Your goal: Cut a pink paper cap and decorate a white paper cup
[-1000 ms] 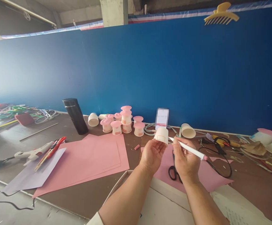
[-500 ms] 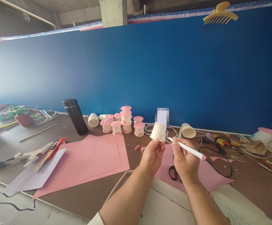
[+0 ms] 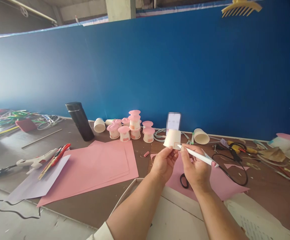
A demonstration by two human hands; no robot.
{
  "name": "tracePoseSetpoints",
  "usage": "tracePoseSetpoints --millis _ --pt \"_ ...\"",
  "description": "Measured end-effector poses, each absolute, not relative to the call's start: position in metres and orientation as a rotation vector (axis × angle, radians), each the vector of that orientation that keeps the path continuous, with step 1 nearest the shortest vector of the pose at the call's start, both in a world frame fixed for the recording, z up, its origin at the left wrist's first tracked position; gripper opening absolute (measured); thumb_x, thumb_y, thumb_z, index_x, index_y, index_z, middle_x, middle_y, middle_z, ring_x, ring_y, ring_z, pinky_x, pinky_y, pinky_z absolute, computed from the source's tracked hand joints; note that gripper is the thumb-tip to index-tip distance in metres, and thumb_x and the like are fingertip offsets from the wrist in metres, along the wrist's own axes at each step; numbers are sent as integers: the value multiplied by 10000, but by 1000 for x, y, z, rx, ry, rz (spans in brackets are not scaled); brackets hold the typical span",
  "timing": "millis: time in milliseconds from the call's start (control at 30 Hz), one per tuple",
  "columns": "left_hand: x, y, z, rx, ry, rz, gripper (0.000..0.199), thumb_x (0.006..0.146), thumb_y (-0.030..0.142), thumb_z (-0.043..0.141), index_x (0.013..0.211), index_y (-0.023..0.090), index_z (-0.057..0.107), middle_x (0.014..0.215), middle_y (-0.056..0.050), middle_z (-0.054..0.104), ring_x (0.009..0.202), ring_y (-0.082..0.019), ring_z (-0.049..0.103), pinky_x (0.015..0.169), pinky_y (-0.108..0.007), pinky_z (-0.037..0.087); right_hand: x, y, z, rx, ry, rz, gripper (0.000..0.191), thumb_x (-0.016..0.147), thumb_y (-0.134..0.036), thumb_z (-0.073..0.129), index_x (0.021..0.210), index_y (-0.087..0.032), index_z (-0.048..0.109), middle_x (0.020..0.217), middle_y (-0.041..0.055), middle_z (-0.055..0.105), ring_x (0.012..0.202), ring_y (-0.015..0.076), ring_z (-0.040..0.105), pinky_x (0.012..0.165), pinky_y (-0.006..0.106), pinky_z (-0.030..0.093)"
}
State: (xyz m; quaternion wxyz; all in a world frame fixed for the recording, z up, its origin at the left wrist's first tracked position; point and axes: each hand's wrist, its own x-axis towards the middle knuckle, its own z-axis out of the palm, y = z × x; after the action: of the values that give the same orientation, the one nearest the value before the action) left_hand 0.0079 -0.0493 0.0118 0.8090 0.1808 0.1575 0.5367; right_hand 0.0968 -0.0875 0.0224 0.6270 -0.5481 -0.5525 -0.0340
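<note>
My left hand (image 3: 165,164) grips a white paper cup (image 3: 172,138), held upside down, by its lower rim. A faint pink outline shows on the cup's right side. In my right hand (image 3: 197,168) is a white marker (image 3: 198,155) with a pink end, its tip at the cup near that outline. Below my right hand, black-handled scissors (image 3: 184,181) lie partly hidden on a pink sheet (image 3: 225,185). A pink marker cap (image 3: 146,154) rests on the table to the left of my hands.
Cups with pink paper tops (image 3: 134,125), some stacked, stand before a blue panel (image 3: 145,66). Loose cups (image 3: 201,136), a black flask (image 3: 79,121), pink sheets (image 3: 92,166), a utility knife (image 3: 57,158), a glue gun (image 3: 36,160) and cables lie around. A blurred-out upright object (image 3: 174,120) stands behind the held cup.
The cup has shifted slightly right, and the marker tip has come against its side. The pink outline's right part is now behind the tip. The view has tilted slightly down.
</note>
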Motion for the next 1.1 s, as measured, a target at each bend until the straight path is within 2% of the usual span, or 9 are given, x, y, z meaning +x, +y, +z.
tracePoseSetpoints --millis 1100 --pt "10 -52 10 482 382 1150 179 682 192 724 784 56 668 748 -94 651 735 -150 618 827 -297 451 100 -87 23 -1365 -1250 -124 181 837 -350 547 883 -190 618 833 64 689 720 168 648 628 269 515"
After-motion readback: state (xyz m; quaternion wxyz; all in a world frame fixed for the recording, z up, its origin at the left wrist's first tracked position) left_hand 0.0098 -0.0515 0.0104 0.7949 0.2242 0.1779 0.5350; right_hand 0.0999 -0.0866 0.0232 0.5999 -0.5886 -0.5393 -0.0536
